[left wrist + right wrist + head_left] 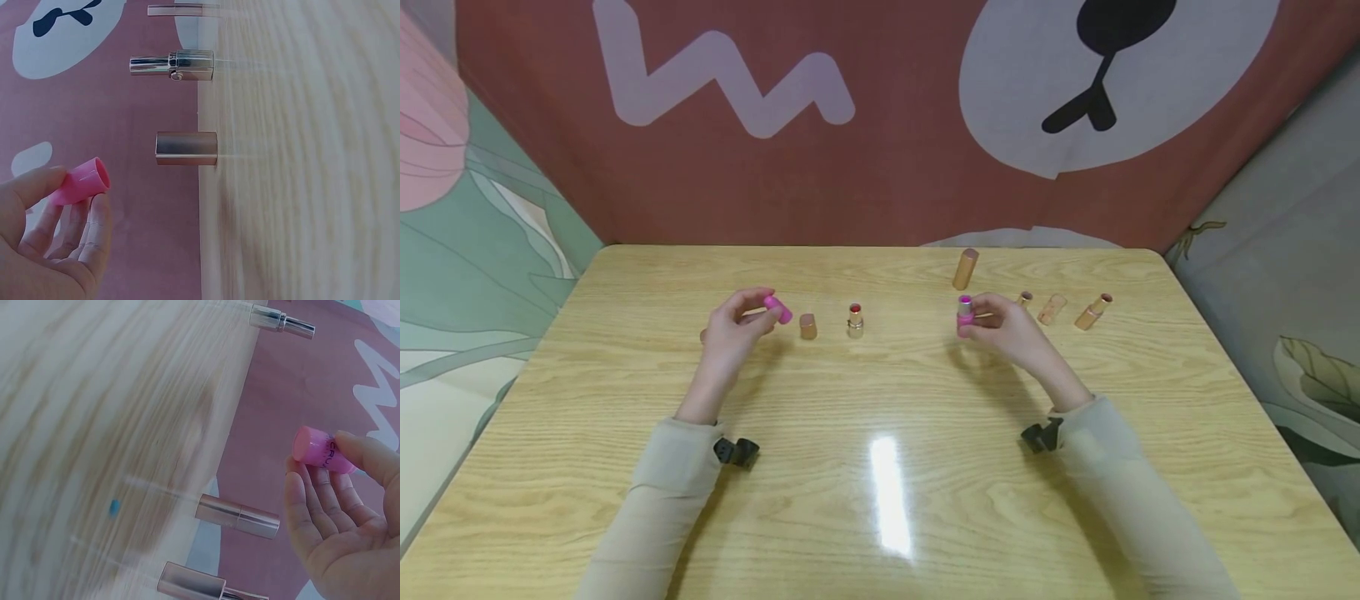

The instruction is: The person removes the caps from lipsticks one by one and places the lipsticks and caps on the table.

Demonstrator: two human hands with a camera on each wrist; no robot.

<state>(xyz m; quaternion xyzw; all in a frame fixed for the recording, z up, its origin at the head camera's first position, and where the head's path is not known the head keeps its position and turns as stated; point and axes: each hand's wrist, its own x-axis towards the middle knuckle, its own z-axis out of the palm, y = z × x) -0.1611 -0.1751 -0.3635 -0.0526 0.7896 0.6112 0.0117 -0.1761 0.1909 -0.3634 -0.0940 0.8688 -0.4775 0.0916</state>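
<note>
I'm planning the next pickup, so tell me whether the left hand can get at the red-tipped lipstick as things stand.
Probably not easily: the left hand pinches a pink cap, and a short copper tube stands between that hand and the red-tipped lipstick.

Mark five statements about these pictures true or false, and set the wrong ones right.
1. The left hand holds a pink cap. True.
2. The red lipstick stands upright on the table. True.
3. The right hand lies flat on the table. False: it grips a pink lipstick.
4. The pink lipstick is covered by the pink cap. False: the two are apart, one in each hand.
5. The left wrist view shows the pink cap's open end. True.
</note>
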